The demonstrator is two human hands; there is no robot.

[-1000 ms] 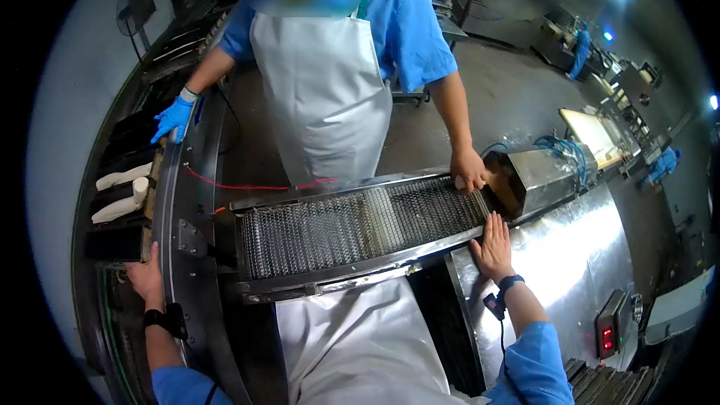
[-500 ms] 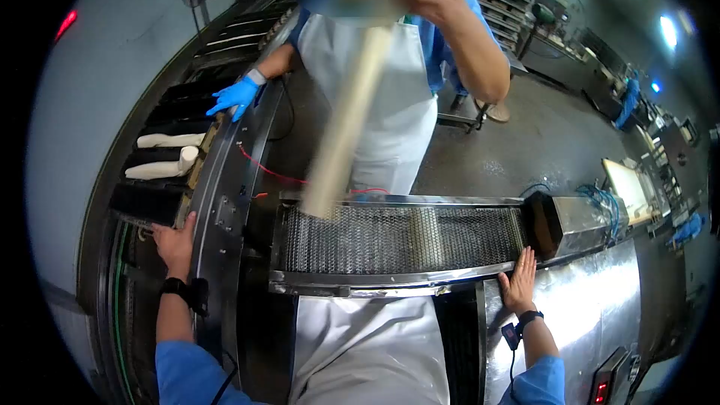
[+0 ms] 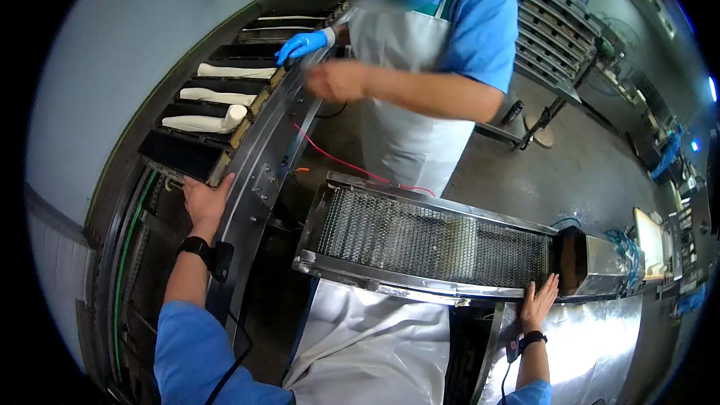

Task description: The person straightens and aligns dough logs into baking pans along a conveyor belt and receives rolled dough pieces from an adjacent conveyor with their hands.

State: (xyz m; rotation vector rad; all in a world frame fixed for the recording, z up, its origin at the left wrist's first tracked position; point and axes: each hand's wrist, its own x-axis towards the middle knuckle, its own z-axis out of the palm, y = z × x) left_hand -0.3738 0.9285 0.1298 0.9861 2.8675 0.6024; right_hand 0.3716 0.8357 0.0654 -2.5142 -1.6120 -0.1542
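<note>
My left hand (image 3: 206, 204) reaches to the near end of a row of black trays. Its thumb and fingers grip the lower edge of the nearest black tray (image 3: 184, 156), and some fingertips are hidden beneath. Just beyond, a long white dough-like strip (image 3: 199, 124) lies in a tray, one end curled up. Two more white strips, a middle one (image 3: 217, 96) and a farther one (image 3: 236, 71), lie in the trays behind. With fingers stretched out, my right hand (image 3: 538, 304) rests against the metal rim of a mesh conveyor (image 3: 420, 236), holding nothing.
A co-worker in a white apron (image 3: 401, 52) stands across the conveyor, one blue-gloved hand (image 3: 301, 46) at the tray line, the other hand (image 3: 337, 81) blurred. A steel rail (image 3: 251, 157) edges the line. A red cord (image 3: 341, 161) hangs behind; a metal table (image 3: 592, 330) is at right.
The view has swung left. The pale strip hanging before the co-worker is gone from there, and the co-worker's raised arm has come down. One more white strip shows in the trays.
</note>
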